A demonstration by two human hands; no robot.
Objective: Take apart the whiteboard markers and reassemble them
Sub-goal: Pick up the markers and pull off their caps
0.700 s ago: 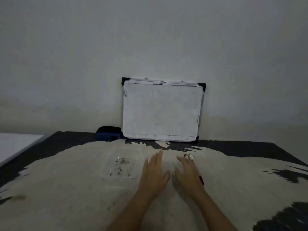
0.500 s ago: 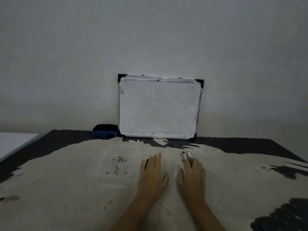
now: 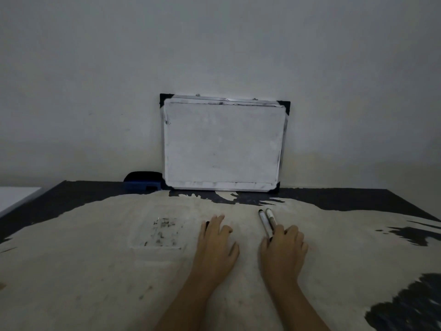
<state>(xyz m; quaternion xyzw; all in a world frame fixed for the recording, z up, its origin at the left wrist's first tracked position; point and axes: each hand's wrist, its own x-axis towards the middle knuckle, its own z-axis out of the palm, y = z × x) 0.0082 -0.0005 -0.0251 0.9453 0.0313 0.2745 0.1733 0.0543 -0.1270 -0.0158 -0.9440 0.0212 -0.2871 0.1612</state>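
Note:
Two whiteboard markers [image 3: 267, 222] with white barrels and dark far ends lie side by side on the table, pointing away from me. My right hand [image 3: 284, 249] rests palm down with its fingers curled over their near ends. My left hand [image 3: 216, 244] lies palm down to the left, fingers bent. A small black end of something [image 3: 207, 223] pokes out from under its fingertips; the rest is hidden by the hand.
A small whiteboard [image 3: 223, 144] leans on the wall at the table's back edge. A blue and black eraser [image 3: 142, 182] sits at its left. A smudged clear sheet [image 3: 160, 232] lies left of my left hand. The table [image 3: 95, 271] has worn pale and black patches.
Both hands pulled back toward me and their fingers curled. More of the two markers now shows beyond my right hand. The view tilted slightly up.

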